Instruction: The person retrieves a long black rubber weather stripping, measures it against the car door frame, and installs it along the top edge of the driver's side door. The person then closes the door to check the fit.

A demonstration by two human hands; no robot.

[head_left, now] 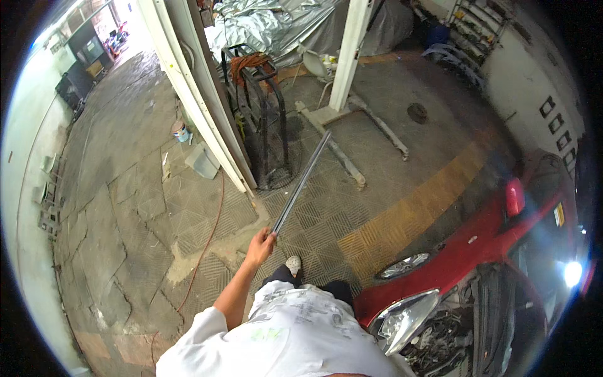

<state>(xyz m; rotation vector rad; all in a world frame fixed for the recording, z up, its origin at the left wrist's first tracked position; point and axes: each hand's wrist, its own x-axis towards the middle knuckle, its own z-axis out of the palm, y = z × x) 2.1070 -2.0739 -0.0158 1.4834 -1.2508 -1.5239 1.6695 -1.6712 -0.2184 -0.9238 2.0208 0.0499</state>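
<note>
Hand state: the left hand [259, 247] is closed around the near end of a bar [302, 182]; its fingers [266, 236] are wrapped on the metal with no visible gap. The right hand is out of view; whether its fingers are open or closed cannot be told.

Bar position: long, narrow, silver-grey with darker lengthwise lines. It extends from the left hand away from the wearer and to the right, held above the floor [135, 217]. In the view, its far tip falls beside the legs of a white stand [344, 56]. Any marking on the bar is too small to tell.

Markings: the white shirt [295, 352] carries grey printing and a green print, neither legible at this angle. The can [181, 132] beside the post [188, 94] has a blue and white label, too small to read. A small light emblem [472, 239] sits on the side of the red car [440, 270]; its detail is indistinct. A yellow and white sticker [559, 215] shows on the car's glass, unreadable.

Surroundings: the car stands to the wearer's right, engine bay [440, 352] exposed behind the headlight [408, 317]. A thin red hose [206, 250] crosses the floor to the left. Beyond the post, an orange bundle [249, 65] hangs on a black frame [282, 119].
</note>
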